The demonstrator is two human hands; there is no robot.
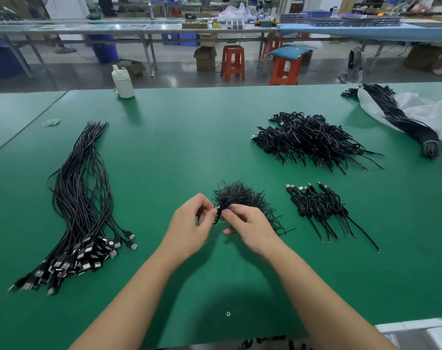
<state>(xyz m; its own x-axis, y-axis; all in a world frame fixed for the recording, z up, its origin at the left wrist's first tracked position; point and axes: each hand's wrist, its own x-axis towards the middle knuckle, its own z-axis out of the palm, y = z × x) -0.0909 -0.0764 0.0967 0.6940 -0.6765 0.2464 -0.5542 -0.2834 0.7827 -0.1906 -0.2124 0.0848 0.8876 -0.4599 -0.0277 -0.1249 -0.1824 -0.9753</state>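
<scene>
A black twist tie is pinched by the left hand and right hand, just short of the tie pile, likely readied for binding a cable.

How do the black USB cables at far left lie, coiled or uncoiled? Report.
Uncoiled: the long black USB cables lie stretched lengthwise on the green table mat, plugs nearest.

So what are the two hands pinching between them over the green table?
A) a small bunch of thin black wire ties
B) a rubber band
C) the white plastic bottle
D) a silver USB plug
A: the left hand and right hand both pinch a small bunch of thin black wire ties, just in front of the loose pile of such ties.
</scene>
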